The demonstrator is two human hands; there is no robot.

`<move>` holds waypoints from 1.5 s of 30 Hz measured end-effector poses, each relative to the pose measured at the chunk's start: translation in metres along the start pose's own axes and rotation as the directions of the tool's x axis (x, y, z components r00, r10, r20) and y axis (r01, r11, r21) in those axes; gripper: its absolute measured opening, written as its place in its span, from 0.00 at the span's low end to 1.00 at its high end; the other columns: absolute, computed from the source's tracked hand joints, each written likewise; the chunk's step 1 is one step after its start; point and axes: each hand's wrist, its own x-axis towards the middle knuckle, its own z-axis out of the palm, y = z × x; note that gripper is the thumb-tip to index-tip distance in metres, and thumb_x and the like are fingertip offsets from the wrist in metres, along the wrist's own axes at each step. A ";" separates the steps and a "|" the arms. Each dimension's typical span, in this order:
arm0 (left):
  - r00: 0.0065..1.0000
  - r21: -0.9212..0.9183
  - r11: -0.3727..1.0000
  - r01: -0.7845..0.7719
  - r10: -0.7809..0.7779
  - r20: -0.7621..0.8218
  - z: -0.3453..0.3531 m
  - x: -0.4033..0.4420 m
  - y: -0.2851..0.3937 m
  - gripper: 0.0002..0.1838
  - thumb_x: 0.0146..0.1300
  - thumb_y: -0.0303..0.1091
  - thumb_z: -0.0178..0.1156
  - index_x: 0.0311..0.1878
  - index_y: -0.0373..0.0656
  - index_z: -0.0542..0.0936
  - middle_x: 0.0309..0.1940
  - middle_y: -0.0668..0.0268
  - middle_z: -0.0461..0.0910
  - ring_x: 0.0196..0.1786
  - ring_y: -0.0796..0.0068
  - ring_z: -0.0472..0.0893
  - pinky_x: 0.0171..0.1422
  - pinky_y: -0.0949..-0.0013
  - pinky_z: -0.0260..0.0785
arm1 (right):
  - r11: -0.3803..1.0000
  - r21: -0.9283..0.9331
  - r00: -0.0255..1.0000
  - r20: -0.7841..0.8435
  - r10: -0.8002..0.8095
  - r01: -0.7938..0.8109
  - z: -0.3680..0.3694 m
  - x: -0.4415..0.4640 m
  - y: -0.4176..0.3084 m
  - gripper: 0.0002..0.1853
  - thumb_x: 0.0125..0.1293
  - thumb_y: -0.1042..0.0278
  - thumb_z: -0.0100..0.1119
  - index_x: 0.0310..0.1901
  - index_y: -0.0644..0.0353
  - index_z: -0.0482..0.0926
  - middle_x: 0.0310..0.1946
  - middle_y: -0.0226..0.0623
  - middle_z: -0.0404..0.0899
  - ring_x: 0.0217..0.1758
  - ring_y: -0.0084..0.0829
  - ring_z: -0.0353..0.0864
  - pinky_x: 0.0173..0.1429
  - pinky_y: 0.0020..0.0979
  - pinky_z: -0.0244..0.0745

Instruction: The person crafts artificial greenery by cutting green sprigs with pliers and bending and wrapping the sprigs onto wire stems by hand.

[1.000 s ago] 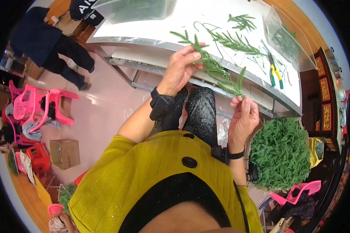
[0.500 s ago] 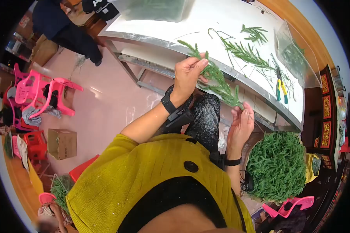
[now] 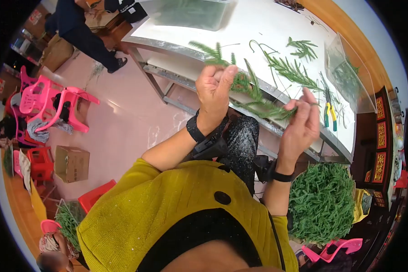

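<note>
My left hand is closed round the upper part of a green artificial branch, held above the table's front edge. At the branch's lower right end, my right hand pinches the stem, its fingers a little blurred. Behind them on the white table lie a larger green sprig with a hooked wire and a smaller green sprig. Pliers with yellow and green handles rest near the table's right end, among thin loose stems.
A clear bin stands at the table's back left, another clear bin at its right. A big heap of green sprigs is below right. Pink chairs, a cardboard box and a person are at left.
My right hand has moved up and to the right along with its end of the branch. My left hand keeps its hold. The view has shifted slightly, and the person at upper left has moved.
</note>
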 end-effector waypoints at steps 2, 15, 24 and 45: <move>0.998 0.117 0.993 -0.011 0.003 0.068 0.000 0.001 0.006 0.10 0.64 0.26 0.64 0.44 0.30 0.80 0.33 0.66 0.83 0.33 0.87 0.77 0.37 0.80 0.70 | 0.965 -0.220 0.974 0.206 -0.096 0.142 0.013 -0.001 -0.012 0.14 0.70 0.79 0.48 0.53 0.67 0.78 0.32 0.32 0.74 0.32 0.22 0.75 0.39 0.23 0.70; 0.941 0.369 0.928 0.055 -0.172 0.291 0.007 -0.005 0.018 0.10 0.61 0.26 0.66 0.44 0.34 0.84 0.34 0.66 0.85 0.36 0.86 0.78 0.40 0.80 0.71 | 0.967 -0.200 0.959 0.263 -0.106 0.161 0.026 -0.001 -0.005 0.08 0.62 0.82 0.59 0.43 0.65 0.83 0.29 0.32 0.75 0.27 0.21 0.73 0.32 0.22 0.68; 0.818 0.402 0.883 0.242 -0.409 0.406 -0.004 0.002 0.012 0.07 0.63 0.29 0.64 0.40 0.36 0.85 0.31 0.69 0.83 0.31 0.87 0.76 0.30 0.81 0.71 | 0.953 0.037 0.898 0.348 0.270 -0.301 0.013 0.006 -0.003 0.13 0.60 0.81 0.63 0.44 0.66 0.72 0.30 0.30 0.75 0.27 0.15 0.72 0.30 0.17 0.68; 0.716 0.384 0.846 0.369 -0.522 0.464 -0.013 -0.003 0.000 0.15 0.69 0.38 0.57 0.32 0.34 0.81 0.23 0.75 0.76 0.28 0.89 0.70 0.31 0.78 0.65 | 0.803 0.159 0.757 0.476 0.447 -0.574 0.006 -0.010 0.019 0.13 0.61 0.82 0.62 0.48 0.71 0.77 0.34 0.29 0.78 0.27 0.17 0.75 0.32 0.17 0.69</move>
